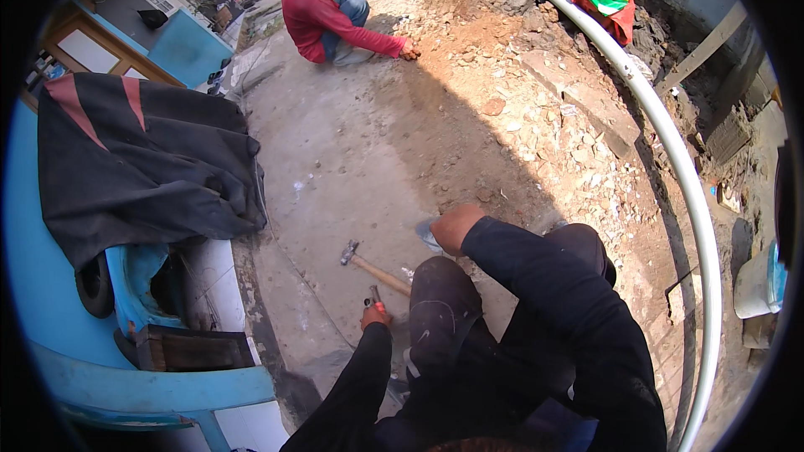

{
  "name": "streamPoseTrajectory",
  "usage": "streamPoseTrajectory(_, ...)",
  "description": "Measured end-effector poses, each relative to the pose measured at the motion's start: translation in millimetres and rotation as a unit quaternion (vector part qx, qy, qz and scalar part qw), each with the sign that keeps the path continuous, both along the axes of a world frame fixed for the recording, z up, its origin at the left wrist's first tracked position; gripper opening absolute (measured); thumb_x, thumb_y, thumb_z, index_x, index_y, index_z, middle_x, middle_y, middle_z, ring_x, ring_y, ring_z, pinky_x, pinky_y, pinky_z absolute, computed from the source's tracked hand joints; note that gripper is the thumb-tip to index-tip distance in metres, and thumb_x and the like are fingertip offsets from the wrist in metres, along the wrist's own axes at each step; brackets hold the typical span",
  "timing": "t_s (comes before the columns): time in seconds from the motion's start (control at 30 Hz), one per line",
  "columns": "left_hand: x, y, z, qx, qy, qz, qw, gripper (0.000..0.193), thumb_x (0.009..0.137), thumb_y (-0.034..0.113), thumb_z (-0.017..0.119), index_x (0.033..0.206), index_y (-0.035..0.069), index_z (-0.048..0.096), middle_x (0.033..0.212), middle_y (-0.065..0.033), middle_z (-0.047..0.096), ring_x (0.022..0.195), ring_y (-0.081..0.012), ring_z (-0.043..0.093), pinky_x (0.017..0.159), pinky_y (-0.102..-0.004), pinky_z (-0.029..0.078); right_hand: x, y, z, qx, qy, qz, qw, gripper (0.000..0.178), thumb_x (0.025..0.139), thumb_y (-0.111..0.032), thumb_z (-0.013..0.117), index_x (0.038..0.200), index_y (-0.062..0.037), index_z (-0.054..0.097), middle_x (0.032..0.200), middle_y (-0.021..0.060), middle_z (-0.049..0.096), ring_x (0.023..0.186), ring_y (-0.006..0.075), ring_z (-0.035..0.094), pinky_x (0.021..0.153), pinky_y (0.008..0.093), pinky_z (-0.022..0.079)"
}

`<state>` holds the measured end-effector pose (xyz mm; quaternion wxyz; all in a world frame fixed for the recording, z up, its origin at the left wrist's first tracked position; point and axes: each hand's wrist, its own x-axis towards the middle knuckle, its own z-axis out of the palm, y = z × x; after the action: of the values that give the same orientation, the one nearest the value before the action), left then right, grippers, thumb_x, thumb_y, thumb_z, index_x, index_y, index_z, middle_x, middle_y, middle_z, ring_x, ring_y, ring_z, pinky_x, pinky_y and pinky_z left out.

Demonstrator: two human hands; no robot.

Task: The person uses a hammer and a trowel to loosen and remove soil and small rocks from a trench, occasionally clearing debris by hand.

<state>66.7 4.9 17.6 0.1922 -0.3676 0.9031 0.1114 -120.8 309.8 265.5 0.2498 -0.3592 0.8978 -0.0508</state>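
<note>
My left hand [374, 315] is closed around a tool with a red grip [381, 307] and a short grey metal end; its exact kind is unclear. Just beyond it, a hammer [378, 274] with a wooden handle lies on the concrete, its metal head pointing away and its handle end beside my left knee. My right hand [457, 228] is curled in front of my knees, its fingers turned from view. Next to that hand shows a grey-blue shape [427, 233], partly hidden, which I cannot identify.
A person in a red shirt [310, 21] squats at the far side, one hand touching rubble [494, 75]. A long white pipe [662, 109] curves along the right. Dark cloth [151, 159] covers something at left. A thin cable [293, 264] crosses the floor; a white bucket [755, 285] stands at right.
</note>
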Motion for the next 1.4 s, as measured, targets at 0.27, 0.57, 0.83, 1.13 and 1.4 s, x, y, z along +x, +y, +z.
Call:
streamPoseTrajectory(0.27, 6, -26, -23, 0.245, 0.189, 0.201, 0.929, 0.031, 0.070, 0.004, 0.069, 0.098, 0.003, 0.056, 0.085, -0.0102, 0.060, 0.078, -0.0198, 0.066, 0.053, -0.0355, 0.057, 11, -17, 4, -0.040, 0.000, 0.024, 0.999, 0.024, 0.084, -0.014, 0.054, 0.102, -0.0075, 0.068, 0.101, 0.0142, 0.069, 0.097, 0.0303, 0.067, 0.077, 0.0420, 0.053)
streamPoseTrajectory(0.57, -8, -46, -14, 0.186, 0.335, 0.111, 0.917, 0.053, 0.063, 0.011, 0.072, 0.111, -0.005, 0.054, 0.089, -0.0117, 0.063, 0.073, -0.0181, 0.064, 0.059, -0.0339, 0.055, 15, -16, 1, -0.028, -0.009, 0.023, 0.999, 0.028, 0.084, -0.014, 0.052, 0.107, -0.0082, 0.068, 0.105, 0.0148, 0.068, 0.098, 0.0319, 0.066, 0.078, 0.0436, 0.052)
streamPoseTrajectory(0.83, -22, -2, 23, 0.038, 0.173, 0.064, 0.982, 0.067, 0.070, 0.018, 0.072, 0.128, 0.000, 0.044, 0.117, -0.0182, 0.054, 0.100, -0.0295, 0.060, 0.083, -0.0402, 0.051, 14, -9, -11, -0.015, 0.017, 0.036, 0.999, 0.022, 0.086, -0.015, 0.052, 0.100, -0.0081, 0.066, 0.097, 0.0136, 0.069, 0.096, 0.0310, 0.066, 0.076, 0.0424, 0.053)
streamPoseTrajectory(1.13, -18, -1, -21, -0.060, 0.045, -0.020, 0.997, 0.101, 0.077, 0.054, 0.065, 0.151, 0.016, 0.008, 0.150, -0.0243, 0.017, 0.139, -0.0425, 0.017, 0.109, -0.0531, 0.025, 24, -6, -5, -0.035, -0.001, 0.025, 0.999, 0.023, 0.088, -0.015, 0.048, 0.103, -0.0085, 0.064, 0.095, 0.0148, 0.068, 0.093, 0.0317, 0.067, 0.076, 0.0430, 0.053)
streamPoseTrajectory(1.4, -50, 12, -16, -0.015, -0.049, 0.044, 0.998, 0.105, 0.074, 0.069, 0.059, 0.151, 0.027, 0.001, 0.151, -0.0318, -0.001, 0.139, -0.0532, 0.002, 0.107, -0.0630, 0.019, 29, -2, -2, -0.043, -0.006, 0.003, 0.999, 0.025, 0.087, -0.016, 0.047, 0.101, -0.0081, 0.068, 0.096, 0.0151, 0.069, 0.092, 0.0309, 0.067, 0.076, 0.0422, 0.053)
